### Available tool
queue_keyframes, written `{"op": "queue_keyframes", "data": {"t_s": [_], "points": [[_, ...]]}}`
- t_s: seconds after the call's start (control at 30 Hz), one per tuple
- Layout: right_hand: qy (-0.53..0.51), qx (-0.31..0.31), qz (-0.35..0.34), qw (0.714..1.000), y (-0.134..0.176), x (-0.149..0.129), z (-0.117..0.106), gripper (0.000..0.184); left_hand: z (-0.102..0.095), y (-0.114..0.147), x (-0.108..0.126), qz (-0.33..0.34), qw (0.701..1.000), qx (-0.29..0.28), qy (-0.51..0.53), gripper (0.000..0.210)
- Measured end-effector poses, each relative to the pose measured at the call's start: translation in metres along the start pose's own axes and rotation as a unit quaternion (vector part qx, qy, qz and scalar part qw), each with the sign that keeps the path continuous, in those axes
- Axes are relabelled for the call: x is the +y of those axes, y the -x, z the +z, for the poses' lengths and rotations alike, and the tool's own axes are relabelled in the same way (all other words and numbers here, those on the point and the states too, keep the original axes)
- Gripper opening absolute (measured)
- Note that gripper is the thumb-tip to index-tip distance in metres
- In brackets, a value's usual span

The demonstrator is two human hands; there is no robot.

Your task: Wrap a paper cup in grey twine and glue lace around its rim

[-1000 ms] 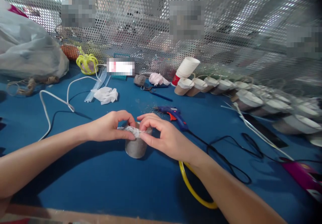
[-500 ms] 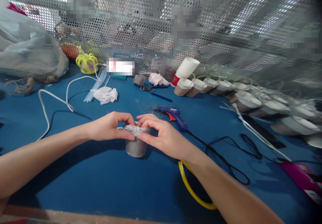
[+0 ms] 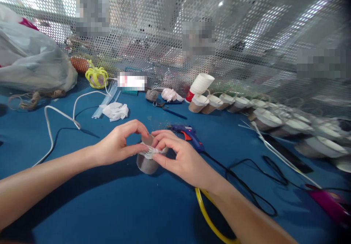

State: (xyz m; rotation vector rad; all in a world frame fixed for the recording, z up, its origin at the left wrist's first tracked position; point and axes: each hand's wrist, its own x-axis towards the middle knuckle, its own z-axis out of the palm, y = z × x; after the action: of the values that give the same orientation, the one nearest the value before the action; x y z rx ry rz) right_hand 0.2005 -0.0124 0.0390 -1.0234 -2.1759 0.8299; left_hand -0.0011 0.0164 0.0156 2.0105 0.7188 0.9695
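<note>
A small cup (image 3: 148, 166) with a grey-brown outside stands on the blue table in front of me. Crumpled white fabric strip (image 3: 149, 152) lies along its rim. My left hand (image 3: 119, 143) pinches the strip at the cup's left side, thumb in front and fingers over the rim. From the right, my right hand (image 3: 178, 151) grips strip and rim, its thumb pressing the front. Part of the cup's brownish inner wall shows between my fingers; the far rim is mostly hidden. Right behind my right hand lies a blue glue gun (image 3: 189, 134) with an orange trigger.
Rows of similar cups with white rims (image 3: 267, 119) stand at right, beside stacked paper cups (image 3: 202, 83). Pliers (image 3: 167, 108), a twine ball (image 3: 151, 95), white fabric (image 3: 115, 111) and clear glue sticks (image 3: 105, 103) lie behind. A yellow ring (image 3: 205, 214) and black cable (image 3: 246, 185) sit right.
The camera view has tilted up slightly, so things sit lower in it. My left fingers have lifted a little, and more of the cup's inner wall shows. Both hands stay at the rim.
</note>
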Motion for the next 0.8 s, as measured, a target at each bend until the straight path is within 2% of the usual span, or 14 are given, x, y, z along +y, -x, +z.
{"op": "queue_keyframes", "data": {"t_s": [0.03, 0.13, 0.27, 0.37, 0.47, 0.57, 0.6, 0.63, 0.7, 0.73, 0.77, 0.8], "points": [[0.007, 0.013, -0.001, 1.000, 0.000, 0.000, 0.000, 0.011, 0.000, -0.001, -0.003, -0.023, 0.999, 0.021, 0.016, 0.028], [0.027, 0.050, -0.011, 0.998, 0.000, 0.001, -0.002, 0.013, 0.002, -0.003, -0.013, -0.129, 0.986, 0.024, 0.105, 0.051], [0.037, 0.080, -0.015, 0.996, -0.001, 0.003, -0.004, 0.015, 0.005, -0.006, -0.016, -0.204, 0.961, -0.012, 0.184, 0.042], [0.030, 0.078, -0.006, 0.996, -0.001, 0.005, -0.005, 0.014, 0.004, -0.007, -0.011, -0.213, 0.960, 0.012, 0.179, 0.032], [0.027, 0.086, 0.010, 0.996, -0.002, 0.006, -0.004, 0.015, 0.003, -0.006, -0.001, -0.189, 0.972, 0.054, 0.132, 0.025], [0.020, 0.105, 0.028, 0.994, -0.003, 0.010, -0.003, 0.015, 0.003, 0.001, 0.013, -0.137, 0.987, 0.070, 0.045, 0.020], [0.014, 0.109, 0.032, 0.993, -0.004, 0.012, -0.003, 0.015, 0.003, 0.003, 0.018, -0.109, 0.993, 0.051, 0.015, 0.019], [0.008, 0.113, 0.035, 0.993, -0.004, 0.013, -0.003, 0.015, 0.004, 0.006, 0.023, -0.064, 0.998, 0.003, -0.005, 0.016], [-0.008, 0.117, 0.038, 0.992, -0.005, 0.016, -0.004, 0.014, 0.003, 0.009, 0.030, 0.063, 0.985, -0.157, -0.021, 0.018], [-0.017, 0.118, 0.039, 0.992, -0.005, 0.016, -0.004, 0.013, 0.002, 0.009, 0.030, 0.091, 0.978, -0.184, -0.033, 0.019], [-0.028, 0.120, 0.041, 0.992, -0.004, 0.015, -0.005, 0.013, 0.000, 0.009, 0.028, 0.098, 0.982, -0.157, -0.033, 0.020], [-0.041, 0.122, 0.041, 0.991, -0.004, 0.014, -0.005, 0.012, -0.001, 0.007, 0.024, 0.083, 0.991, -0.103, -0.032, 0.019]]}}
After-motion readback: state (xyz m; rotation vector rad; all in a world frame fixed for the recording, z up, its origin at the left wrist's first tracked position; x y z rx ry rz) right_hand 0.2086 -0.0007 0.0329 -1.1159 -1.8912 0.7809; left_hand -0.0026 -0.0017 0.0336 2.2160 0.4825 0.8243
